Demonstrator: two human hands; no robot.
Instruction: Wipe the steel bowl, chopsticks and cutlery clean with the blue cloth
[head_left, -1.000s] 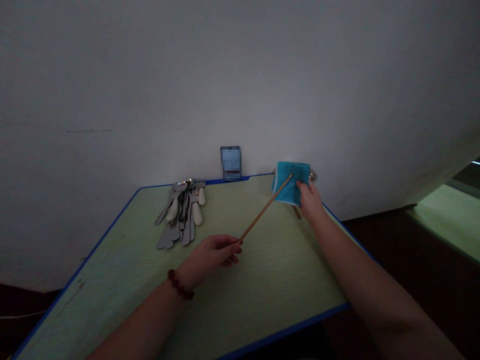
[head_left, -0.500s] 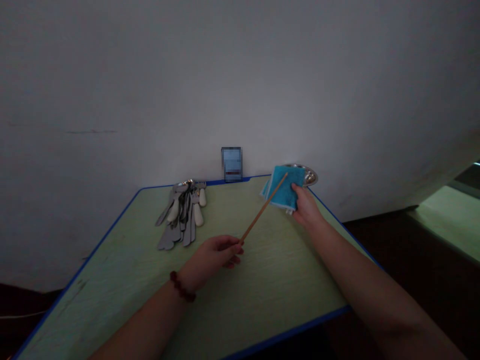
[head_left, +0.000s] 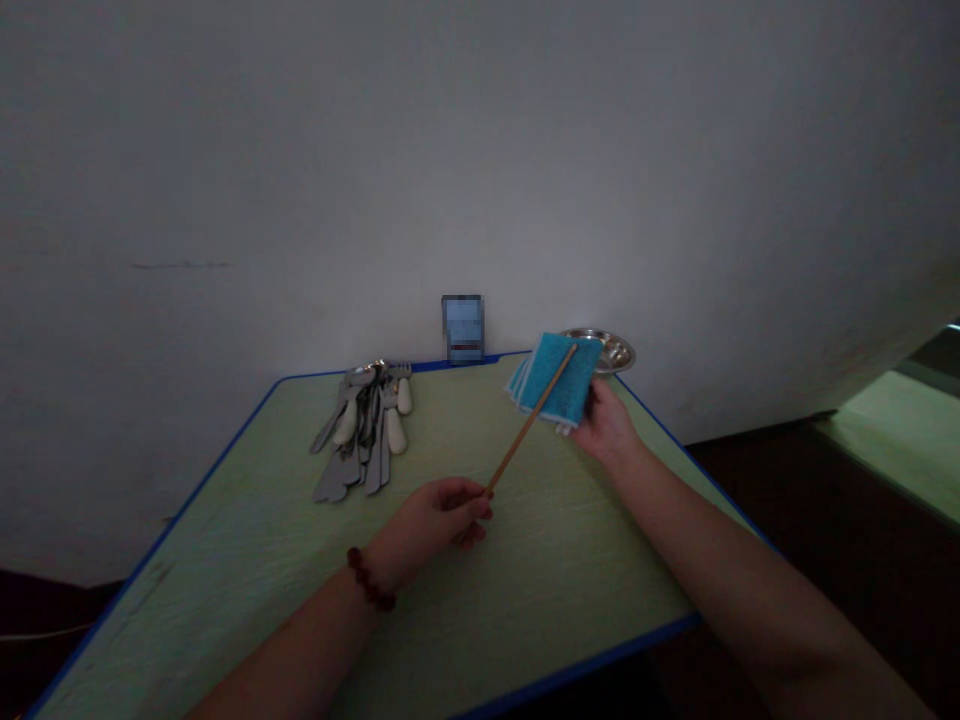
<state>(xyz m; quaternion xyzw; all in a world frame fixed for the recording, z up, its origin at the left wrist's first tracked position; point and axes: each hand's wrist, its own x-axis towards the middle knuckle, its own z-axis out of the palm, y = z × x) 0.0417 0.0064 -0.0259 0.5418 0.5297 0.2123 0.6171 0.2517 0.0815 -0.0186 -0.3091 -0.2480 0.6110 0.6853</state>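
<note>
My left hand (head_left: 442, 518) pinches the near end of a thin wooden chopstick (head_left: 529, 425) between thumb and fingers. The chopstick slants up and away to the right, and its far end lies over the face of a folded blue cloth (head_left: 559, 375). That cloth is in my right hand (head_left: 606, 428), whose fingers are partly hidden behind it. Several layers of the cloth fan out at its left edge, with pale borders. Just beyond the cloth, a shiny metal bowl (head_left: 616, 352) is partly covered by it.
A pile of cutlery (head_left: 366, 425), some pieces with white handles, lies on the left of the green table (head_left: 480, 620). The table has a blue edge. A small screen device (head_left: 465, 330) stands against the wall (head_left: 480, 150) at the back.
My right hand has turned under the cloth, so the thumb no longer lies on its front. The cloth has shifted slightly left and tilted. My left hand has moved slightly right.
</note>
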